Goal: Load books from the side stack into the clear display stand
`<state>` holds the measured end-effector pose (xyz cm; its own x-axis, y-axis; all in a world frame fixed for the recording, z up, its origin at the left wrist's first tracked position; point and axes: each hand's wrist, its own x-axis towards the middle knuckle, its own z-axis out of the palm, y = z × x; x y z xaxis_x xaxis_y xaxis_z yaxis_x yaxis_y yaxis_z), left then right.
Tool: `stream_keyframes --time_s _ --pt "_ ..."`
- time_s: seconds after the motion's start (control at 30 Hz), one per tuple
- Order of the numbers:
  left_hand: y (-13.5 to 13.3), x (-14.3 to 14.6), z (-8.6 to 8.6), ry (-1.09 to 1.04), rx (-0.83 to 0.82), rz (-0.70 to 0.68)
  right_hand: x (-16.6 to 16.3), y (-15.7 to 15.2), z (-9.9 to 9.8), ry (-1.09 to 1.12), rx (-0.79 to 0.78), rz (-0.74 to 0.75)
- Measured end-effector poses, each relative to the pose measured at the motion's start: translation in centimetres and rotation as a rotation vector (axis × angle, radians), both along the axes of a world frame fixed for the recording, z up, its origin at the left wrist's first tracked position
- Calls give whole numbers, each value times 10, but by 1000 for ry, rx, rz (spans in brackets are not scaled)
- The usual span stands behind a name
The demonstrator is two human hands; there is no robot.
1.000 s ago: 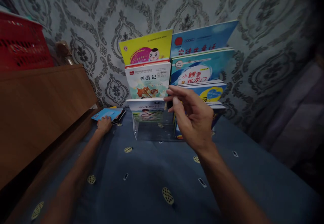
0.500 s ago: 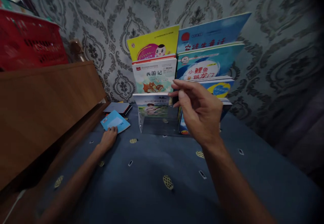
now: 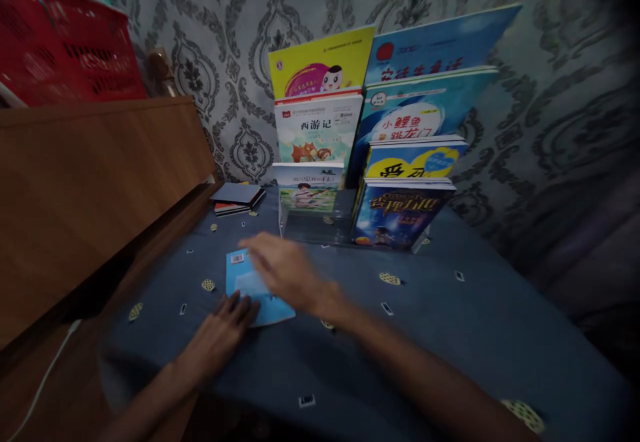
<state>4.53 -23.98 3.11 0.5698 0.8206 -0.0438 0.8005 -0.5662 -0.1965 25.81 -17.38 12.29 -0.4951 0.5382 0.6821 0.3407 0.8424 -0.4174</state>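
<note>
A thin light-blue book (image 3: 246,277) with a barcode label lies on the dark blue patterned cloth, close in front of me. My left hand (image 3: 223,332) has its fingers on the lower left edge of this book and appears to grip it; the thumb is hidden. Over the book's upper right part is my right hand (image 3: 287,274), somewhat blurred, its fingers stretched out to the left. Whether those fingers touch the cover I cannot tell. Beyond the hands, a clear stand (image 3: 320,229) holds upright books in two columns, among them a dark blue book (image 3: 400,212) at the front right.
A small stack of books (image 3: 237,195) lies at the back left of the cloth (image 3: 425,349). To the left stands a wooden cabinet (image 3: 100,189) with a red basket (image 3: 75,42) on top. Patterned wallpaper (image 3: 250,149) rises behind the stand.
The light-blue book has come away from the stack toward me with my left hand. My right hand has moved down and left from before the stand to over the book.
</note>
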Motion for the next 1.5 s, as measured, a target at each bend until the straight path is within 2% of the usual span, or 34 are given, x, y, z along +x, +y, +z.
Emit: stream_keyframes --time_s 0.1,0.13,0.2,0.27,0.37,0.57,0.73,0.9,1.03,1.2,1.33,1.4,1.5 --pt "-27 13 -8 -92 -45 -148 -39 -12 -45 -380 -183 344" --pt "-33 16 -10 -114 -66 -178 -46 -13 -57 -471 -271 403" --pt "-42 19 -12 -133 -95 -209 -53 -12 -76 -539 -402 427" --pt "-45 18 -13 -130 -83 -244 -50 -4 -90 -537 -424 371" --pt "-42 15 -12 -101 10 -331 -33 17 -103 -553 -337 273" --pt "-38 12 -11 -100 100 -395 27 51 -115 -621 -346 26" --pt "-44 12 -8 -120 66 -384 71 39 -120 -612 -358 -118" --pt "-45 13 2 -193 -80 -381 81 15 -128 -620 -314 -245" --pt "-17 16 -10 -254 -150 -344 84 -2 -131 -618 -292 -293" --pt "56 23 -33 -295 -149 -208 89 -18 -133 -599 -311 -295" --pt "102 43 -32 -256 -188 -120 89 -20 -134 -532 -333 -277" --pt "111 56 -27 -232 -201 -149 91 -17 -135 -459 -367 -259" --pt "110 75 -21 -204 -227 -240 94 -11 -135 -291 -472 -234"
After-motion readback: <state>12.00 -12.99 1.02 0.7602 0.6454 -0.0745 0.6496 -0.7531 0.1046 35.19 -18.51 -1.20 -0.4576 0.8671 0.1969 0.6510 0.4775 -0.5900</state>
